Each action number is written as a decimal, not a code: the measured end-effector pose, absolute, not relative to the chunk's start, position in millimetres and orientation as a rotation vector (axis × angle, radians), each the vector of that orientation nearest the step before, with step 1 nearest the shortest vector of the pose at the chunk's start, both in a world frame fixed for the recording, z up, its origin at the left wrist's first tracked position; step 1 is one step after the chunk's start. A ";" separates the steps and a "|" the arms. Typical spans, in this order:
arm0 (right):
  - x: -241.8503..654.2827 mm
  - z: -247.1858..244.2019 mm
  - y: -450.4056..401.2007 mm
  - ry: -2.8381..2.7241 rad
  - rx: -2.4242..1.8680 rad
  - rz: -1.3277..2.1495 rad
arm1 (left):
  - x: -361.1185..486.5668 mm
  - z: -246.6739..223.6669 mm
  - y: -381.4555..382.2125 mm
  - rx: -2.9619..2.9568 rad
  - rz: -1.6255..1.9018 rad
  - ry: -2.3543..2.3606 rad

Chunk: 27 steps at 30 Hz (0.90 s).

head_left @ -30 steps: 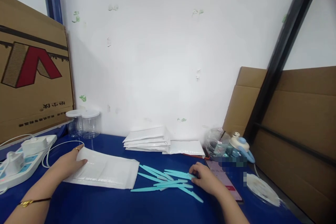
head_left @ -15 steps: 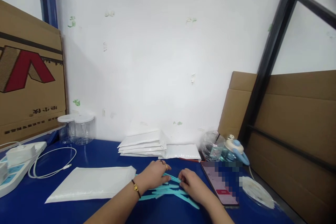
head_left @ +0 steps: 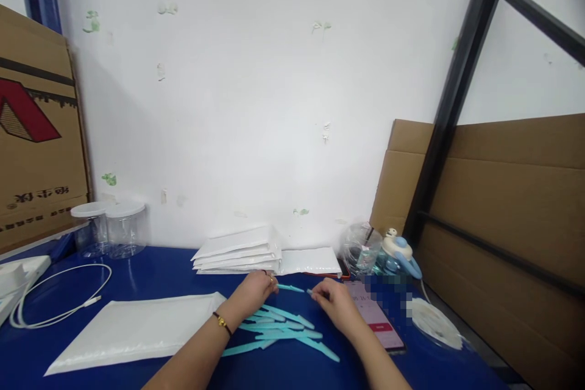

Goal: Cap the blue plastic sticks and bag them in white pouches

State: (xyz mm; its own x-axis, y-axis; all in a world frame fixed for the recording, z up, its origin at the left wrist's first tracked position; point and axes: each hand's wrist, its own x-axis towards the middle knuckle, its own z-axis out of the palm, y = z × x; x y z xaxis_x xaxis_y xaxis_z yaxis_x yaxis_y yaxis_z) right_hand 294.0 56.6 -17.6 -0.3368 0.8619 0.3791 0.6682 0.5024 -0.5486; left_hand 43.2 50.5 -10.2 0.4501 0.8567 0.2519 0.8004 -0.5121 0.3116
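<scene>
My left hand (head_left: pixel 256 292) is closed around one end of a teal eyebrow razor (head_left: pixel 291 287), whose slim tip points right. Just right of that tip, my right hand (head_left: pixel 336 304) pinches a small pale-teal piece, which looks like the razor's blade cap (head_left: pixel 309 292). A narrow gap separates the two. Below my hands, several more teal razors (head_left: pixel 287 335) lie crisscrossed in a loose pile on the blue table. My left wrist and hand cover part of that pile.
A white padded mailer (head_left: pixel 137 326) lies at left, with more mailers (head_left: pixel 237 250) stacked by the wall. Clear jars (head_left: pixel 125 231), a white cable (head_left: pixel 59 268) and a power strip (head_left: pixel 27 274) stand left. At right are a phone (head_left: pixel 381 323), a wrapped cup (head_left: pixel 361 250) and a blue-lidded bottle (head_left: pixel 397 256).
My hands have moved up off the pile and apart. One razor now shows between them, with the small piece separated from its tip. The view has shifted slightly right.
</scene>
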 end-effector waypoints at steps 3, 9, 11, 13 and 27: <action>302.1 -18.6 60.7 -2.110 -1.314 0.367 | 33.3 -11.6 54.6 2.503 0.581 1.554; 294.6 -11.0 47.4 -2.382 -1.192 -0.063 | 34.2 -15.9 48.6 2.464 0.651 1.585; 290.7 -7.3 43.6 -2.456 -1.150 -0.300 | 38.3 -13.6 43.4 2.441 0.651 1.518; 288.0 -5.0 42.2 -2.500 -1.106 -0.460 | 42.7 -10.7 38.4 2.425 0.600 1.452; 279.5 4.2 31.4 -2.452 -1.147 -0.290 | 52.0 -4.3 30.3 2.336 0.475 1.489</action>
State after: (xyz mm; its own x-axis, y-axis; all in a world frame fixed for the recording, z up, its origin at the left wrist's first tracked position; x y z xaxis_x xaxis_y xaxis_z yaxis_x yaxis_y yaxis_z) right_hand 279.5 31.4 4.2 -0.5740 0.6827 0.4522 0.7695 0.6386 0.0125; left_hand 52.0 30.3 -4.3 0.3985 0.9116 0.1011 0.8016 -0.3997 0.4446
